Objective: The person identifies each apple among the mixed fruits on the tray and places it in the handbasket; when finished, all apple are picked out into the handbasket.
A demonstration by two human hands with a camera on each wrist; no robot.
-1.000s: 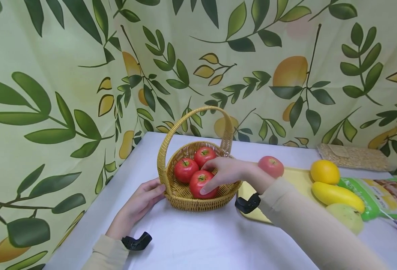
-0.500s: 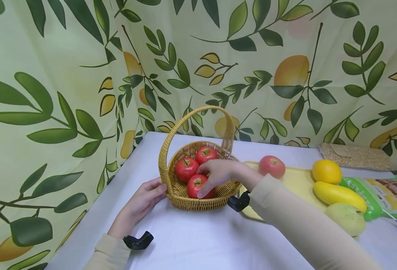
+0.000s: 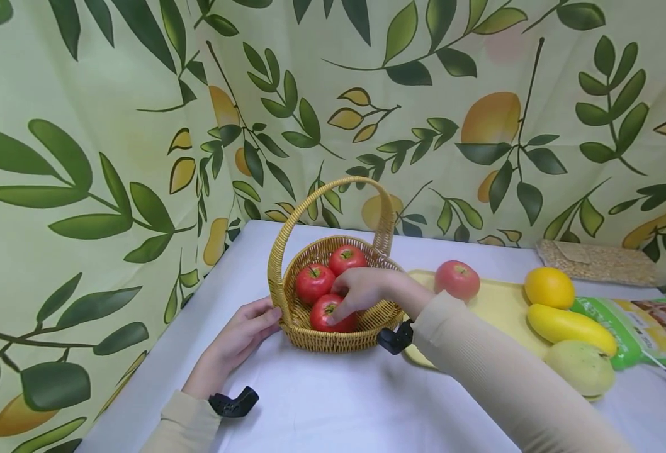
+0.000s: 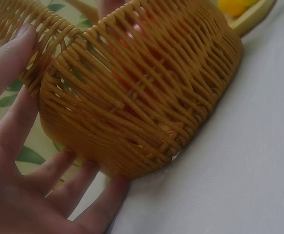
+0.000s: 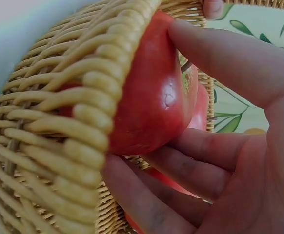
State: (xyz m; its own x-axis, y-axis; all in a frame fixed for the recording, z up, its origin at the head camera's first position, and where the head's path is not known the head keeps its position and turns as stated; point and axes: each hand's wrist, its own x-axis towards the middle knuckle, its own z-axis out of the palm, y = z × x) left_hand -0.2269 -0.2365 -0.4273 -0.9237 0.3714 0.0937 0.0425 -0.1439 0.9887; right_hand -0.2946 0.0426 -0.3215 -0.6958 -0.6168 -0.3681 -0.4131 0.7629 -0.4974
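A wicker basket (image 3: 333, 341) with a tall arched handle stands on the white-covered table, holding three red apples. My left hand (image 3: 242, 333) grips the basket's left end, thumb by the handle's foot and fingers against the outer weave, as the left wrist view shows. Inside the basket, my right hand (image 3: 364, 289) grips the front apple (image 3: 320, 311). In the right wrist view, the thumb presses the upper side of this apple (image 5: 147, 97) while fingers reach under its other side. Behind it sit the left apple (image 3: 313, 284) and the back apple (image 3: 347, 257).
Right of the basket lies a yellow tray (image 3: 491, 314) bearing another apple (image 3: 456, 280). An orange (image 3: 549, 287), a long yellow fruit (image 3: 572, 330) and a pale green fruit (image 3: 579, 368) are at its right side. Further right are a green package (image 3: 639, 327) and a tan flat pack (image 3: 599, 261).
My right hand has moved left within the basket, carrying the front apple closer to the left apple. The left hand keeps its place on the basket.
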